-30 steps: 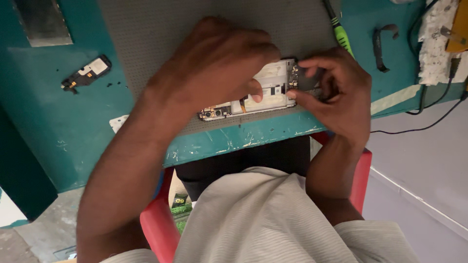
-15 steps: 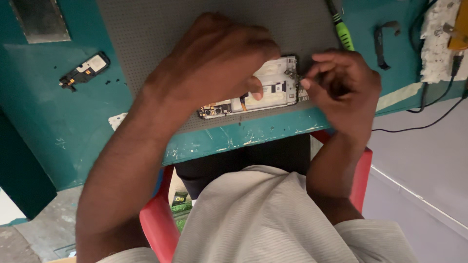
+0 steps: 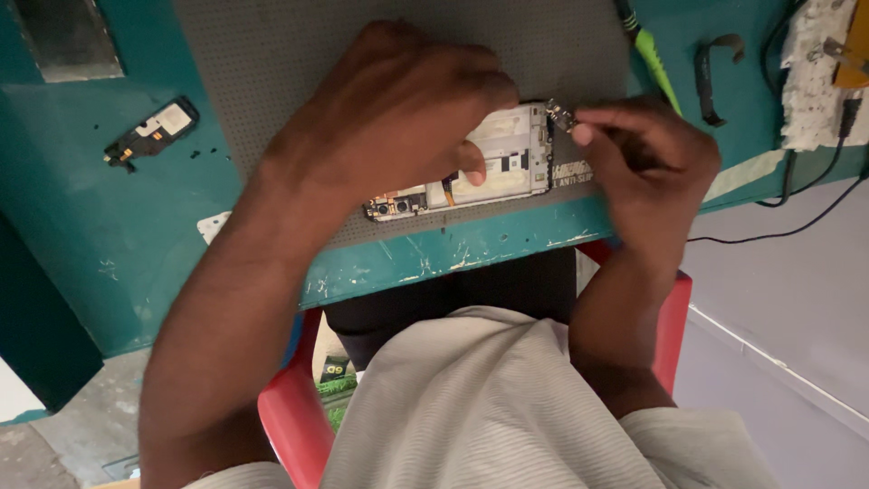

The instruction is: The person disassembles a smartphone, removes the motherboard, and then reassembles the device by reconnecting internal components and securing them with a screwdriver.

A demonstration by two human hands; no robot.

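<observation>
An opened phone (image 3: 493, 167) with its back off lies on a grey perforated mat (image 3: 272, 63) at the teal table's near edge. My left hand (image 3: 398, 109) rests flat over the phone and presses it down, thumb on its white inner plate. My right hand (image 3: 643, 154) is at the phone's right end, its fingertips pinched on a small dark metal part (image 3: 561, 116) lifted just off the phone's corner.
A small loose phone module (image 3: 152, 131) lies on the teal table (image 3: 72, 226) at the left. A green-handled tool (image 3: 654, 54), a black curved strip (image 3: 711, 77) and black cables (image 3: 797, 190) lie at the right. A red chair (image 3: 290, 417) is under me.
My right hand has drawn back from the phone's right end and lifted, now pinching a small part clear of the corner. My left hand has stayed on the phone.
</observation>
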